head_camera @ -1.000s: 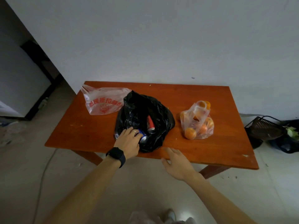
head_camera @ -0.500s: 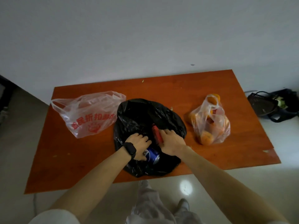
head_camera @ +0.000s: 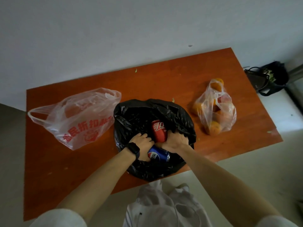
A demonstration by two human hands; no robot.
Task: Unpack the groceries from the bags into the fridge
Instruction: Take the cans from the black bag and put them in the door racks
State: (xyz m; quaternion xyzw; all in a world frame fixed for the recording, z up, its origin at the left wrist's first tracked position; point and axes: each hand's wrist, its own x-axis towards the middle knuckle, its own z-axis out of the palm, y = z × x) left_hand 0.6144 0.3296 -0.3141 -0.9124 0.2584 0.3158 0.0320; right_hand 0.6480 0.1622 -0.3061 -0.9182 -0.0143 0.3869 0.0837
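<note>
A black plastic bag (head_camera: pixel 139 112) lies open in the middle of the orange-brown table (head_camera: pixel 164 79). Inside it a red cola can (head_camera: pixel 158 130) and a blue cola can (head_camera: pixel 158 155) show. My left hand (head_camera: pixel 142 142), with a black watch on the wrist, grips the bag's plastic just left of the red can. My right hand (head_camera: pixel 176 141) grips the bag's rim just right of that can. The blue can lies below and between my two hands. What else the bag holds is hidden.
A clear bag with red print (head_camera: pixel 78 118) lies left of the black bag. A clear bag of oranges (head_camera: pixel 216 110) lies to its right. A dark basket (head_camera: pixel 268 79) sits on the floor past the table's right end. A white wall runs behind.
The view has closed in on the table. Both hands have moved into the black bag's mouth and pulled the plastic apart, and more of the red can now shows.
</note>
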